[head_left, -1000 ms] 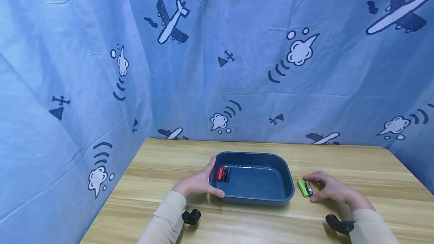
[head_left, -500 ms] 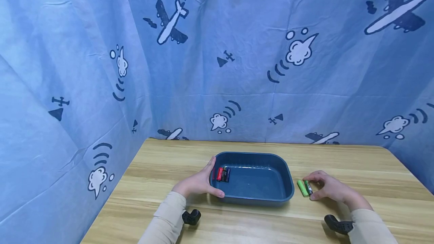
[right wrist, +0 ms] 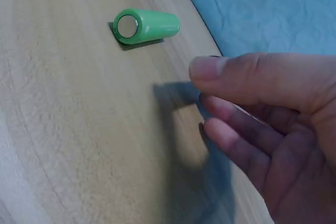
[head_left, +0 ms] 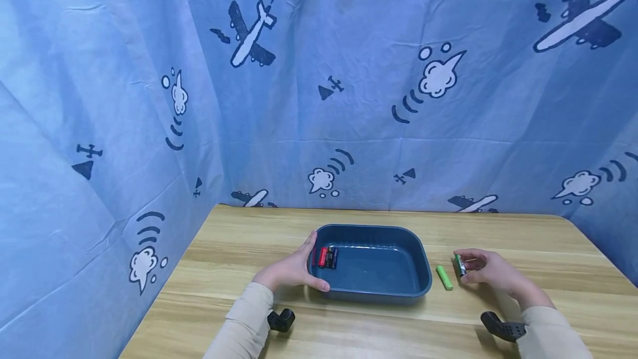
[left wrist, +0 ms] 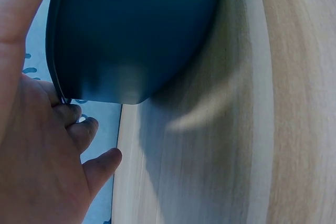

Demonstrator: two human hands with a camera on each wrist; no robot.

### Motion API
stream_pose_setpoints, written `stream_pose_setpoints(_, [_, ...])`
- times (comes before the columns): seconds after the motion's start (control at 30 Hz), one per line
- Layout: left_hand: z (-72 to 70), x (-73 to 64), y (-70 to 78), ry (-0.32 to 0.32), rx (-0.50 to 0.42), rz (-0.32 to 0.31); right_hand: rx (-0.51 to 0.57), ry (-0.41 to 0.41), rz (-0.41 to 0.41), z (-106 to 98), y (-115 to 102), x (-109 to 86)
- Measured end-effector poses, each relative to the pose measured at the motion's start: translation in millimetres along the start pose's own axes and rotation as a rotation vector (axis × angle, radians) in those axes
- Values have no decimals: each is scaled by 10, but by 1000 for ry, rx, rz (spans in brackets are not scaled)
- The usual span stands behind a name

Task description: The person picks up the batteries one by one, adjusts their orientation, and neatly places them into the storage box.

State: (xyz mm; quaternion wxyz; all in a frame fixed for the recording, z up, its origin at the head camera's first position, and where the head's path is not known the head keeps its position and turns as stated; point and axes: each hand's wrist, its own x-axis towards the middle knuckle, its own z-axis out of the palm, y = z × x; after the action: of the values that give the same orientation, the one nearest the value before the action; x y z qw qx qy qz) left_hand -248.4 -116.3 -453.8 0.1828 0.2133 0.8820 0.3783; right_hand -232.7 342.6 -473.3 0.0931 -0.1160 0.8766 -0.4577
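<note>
A dark blue plastic basin [head_left: 379,292] stands on the table. My left hand [head_left: 291,270] holds its left end, thumb along the front wall and fingers at the back left rim; in the left wrist view the little finger stands away from the basin wall [left wrist: 131,30]. My right hand [head_left: 490,270] pinches a green and black battery [head_left: 460,265] between thumb and fingers, just right of the basin. The thumb hides that battery in the right wrist view. Beside it a plain light green battery [head_left: 444,277] lies on the wood, also seen as a green battery [right wrist: 149,26] near the thumb.
Several batteries, one a red battery [head_left: 323,257] and the others dark, lie side by side at the basin's left end. A blue curtain [head_left: 369,98] with printed planes hangs behind and left of the wooden table [head_left: 379,331].
The right hand has taken the green and black battery up and right, away from the light green one, which stays put. The left hand and basin have not moved.
</note>
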Motion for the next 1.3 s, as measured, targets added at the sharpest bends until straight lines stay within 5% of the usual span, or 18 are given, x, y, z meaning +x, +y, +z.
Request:
stream_pose_setpoints(0.2, [10, 5, -16, 1, 14, -7, 128, 49, 6, 2, -58, 32])
stream_pose_setpoints(0.5, [9, 1, -8, -4, 11, -5, 292, 16, -65, 3, -302, 126])
stream_pose_setpoints(0.77, [6, -4, 6, -1, 27, -14, 293, 35, -90, 43, -531, 237])
stream_pose_setpoints(1.07, [-1, 21, -6, 2, 32, -19, 418, 10, -99, 161, -789, 340])
stream_pose_setpoints(1.3, [-2, 16, -5, 0, 34, -20, 342, 55, -24, 296, -1000, 433])
